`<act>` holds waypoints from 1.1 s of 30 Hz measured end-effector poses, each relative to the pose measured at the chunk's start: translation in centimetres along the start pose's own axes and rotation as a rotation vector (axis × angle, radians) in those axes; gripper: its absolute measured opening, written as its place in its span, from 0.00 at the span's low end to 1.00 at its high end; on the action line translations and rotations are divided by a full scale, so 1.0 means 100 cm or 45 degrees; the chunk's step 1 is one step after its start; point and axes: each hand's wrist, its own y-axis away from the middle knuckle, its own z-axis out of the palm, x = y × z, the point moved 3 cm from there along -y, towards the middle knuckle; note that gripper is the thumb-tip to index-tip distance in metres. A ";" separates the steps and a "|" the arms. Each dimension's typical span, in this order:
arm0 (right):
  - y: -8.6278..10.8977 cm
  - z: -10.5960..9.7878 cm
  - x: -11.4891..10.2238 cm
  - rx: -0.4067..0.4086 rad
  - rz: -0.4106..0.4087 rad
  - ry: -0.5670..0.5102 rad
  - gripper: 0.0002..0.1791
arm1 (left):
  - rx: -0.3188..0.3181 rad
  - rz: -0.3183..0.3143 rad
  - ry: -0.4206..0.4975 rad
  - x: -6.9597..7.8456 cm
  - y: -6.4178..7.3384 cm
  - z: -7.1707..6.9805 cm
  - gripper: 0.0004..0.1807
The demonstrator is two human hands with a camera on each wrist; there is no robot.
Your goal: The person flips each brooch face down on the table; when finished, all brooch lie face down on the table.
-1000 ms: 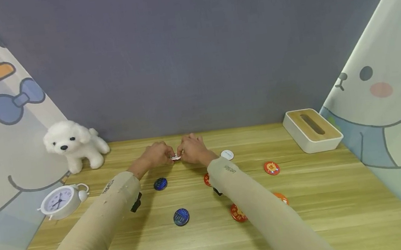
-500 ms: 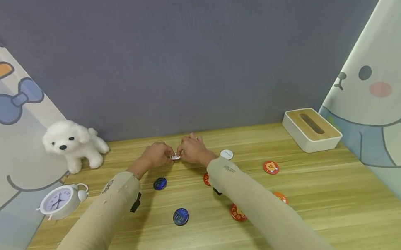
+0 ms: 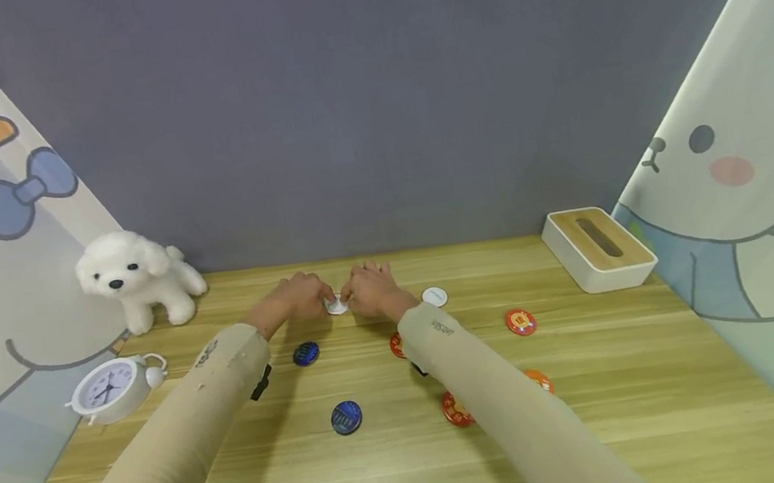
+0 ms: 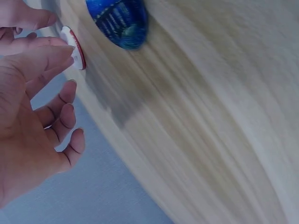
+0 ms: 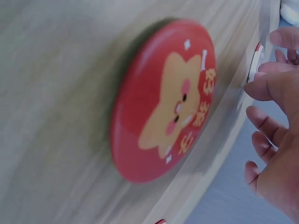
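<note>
At the back of the table a round pin badge (image 3: 336, 306) shows its white back between my two hands; its red rim shows in the left wrist view. My left hand (image 3: 302, 294) holds the badge's left side with thumb and index finger, the other fingers loosely bent. From the right, my right hand (image 3: 369, 289) pinches the opposite side, its fingertips partly hiding the badge (image 5: 255, 63). Whether the badge rests on the wood or is slightly raised, I cannot tell.
Nearby lie blue badges (image 3: 306, 354), red badges (image 3: 521, 322), an orange badge (image 3: 539, 381) and a white-backed badge (image 3: 434, 297). A plush dog (image 3: 138, 278) and alarm clock (image 3: 110, 390) stand left. A tissue box (image 3: 600, 249) sits back right, before a grey wall (image 3: 357, 116).
The badge between my hands has turned from nearly edge-on to showing more of its white back. Both hands stay in almost the same place. The head view has shifted slightly.
</note>
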 end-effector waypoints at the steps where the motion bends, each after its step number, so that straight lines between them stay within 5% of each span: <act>1: 0.000 0.000 0.000 -0.005 0.003 0.000 0.19 | -0.006 -0.008 0.006 0.000 0.000 -0.001 0.18; 10: 0.001 0.002 -0.006 -0.083 0.016 0.038 0.20 | -0.107 -0.062 0.130 -0.005 0.001 0.003 0.18; 21: 0.005 -0.002 -0.006 -0.081 0.039 0.063 0.19 | -0.097 0.042 0.178 -0.003 -0.001 0.001 0.18; 33: 0.007 -0.004 -0.009 -0.091 0.043 0.094 0.20 | -0.102 0.045 0.182 0.000 0.001 0.001 0.17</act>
